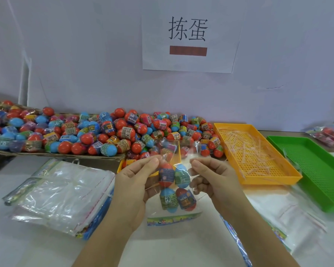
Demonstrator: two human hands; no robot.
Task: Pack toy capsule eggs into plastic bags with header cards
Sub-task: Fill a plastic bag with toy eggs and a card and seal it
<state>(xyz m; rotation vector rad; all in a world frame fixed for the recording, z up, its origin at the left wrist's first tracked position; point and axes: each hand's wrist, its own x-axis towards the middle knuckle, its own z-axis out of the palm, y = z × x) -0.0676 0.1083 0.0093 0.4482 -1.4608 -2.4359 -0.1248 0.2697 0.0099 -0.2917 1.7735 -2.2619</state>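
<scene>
Hanging clear bag (172,212), 4 red/blue eggs (181,178) inside, L hand (135,182) + R hand (212,180) fingers clamped on top.

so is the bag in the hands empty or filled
Filled: four capsule eggs show through the clear bag, which the left hand and right hand hold.
</scene>
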